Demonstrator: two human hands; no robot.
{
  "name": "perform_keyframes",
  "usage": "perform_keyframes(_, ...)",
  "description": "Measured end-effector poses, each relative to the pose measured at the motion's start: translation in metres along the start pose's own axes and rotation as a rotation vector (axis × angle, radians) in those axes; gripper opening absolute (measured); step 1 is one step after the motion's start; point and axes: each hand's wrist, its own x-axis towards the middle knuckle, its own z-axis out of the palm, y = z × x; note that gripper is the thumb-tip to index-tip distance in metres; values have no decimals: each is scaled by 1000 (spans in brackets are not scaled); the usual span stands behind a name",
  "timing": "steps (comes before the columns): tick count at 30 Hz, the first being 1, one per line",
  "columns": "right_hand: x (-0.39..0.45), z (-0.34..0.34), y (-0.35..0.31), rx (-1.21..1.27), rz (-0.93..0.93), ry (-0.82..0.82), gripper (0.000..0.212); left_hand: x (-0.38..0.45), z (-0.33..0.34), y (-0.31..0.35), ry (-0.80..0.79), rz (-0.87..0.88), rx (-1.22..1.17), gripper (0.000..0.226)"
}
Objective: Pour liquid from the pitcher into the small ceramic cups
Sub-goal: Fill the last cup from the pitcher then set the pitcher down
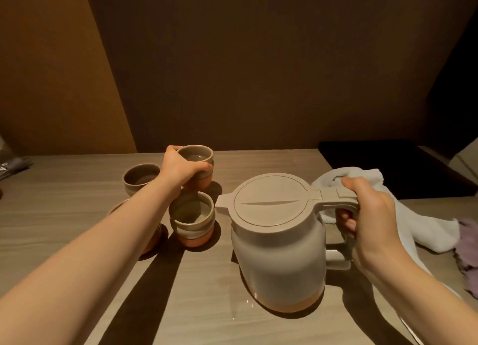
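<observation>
My left hand [181, 167] grips a small ceramic cup [197, 166] over the wooden table [77, 205]. My right hand [368, 215] wraps the handle of the lidded pitcher [278, 243], standing near three more cups [192, 219].

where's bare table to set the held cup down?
Free: the wide strip of table left of the far-left cup, and the near edge in front of the pitcher. Crowded: the gap between the near cup and the pitcher, and right of it, where the white cloth lies. Left hand grips the held cup.
</observation>
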Motion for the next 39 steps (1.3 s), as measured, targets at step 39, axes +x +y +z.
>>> perform_keyframes(39, -5, 4, -3, -36, -11, -12, 34, 2, -87, -33, 81, 133, 528, 59)
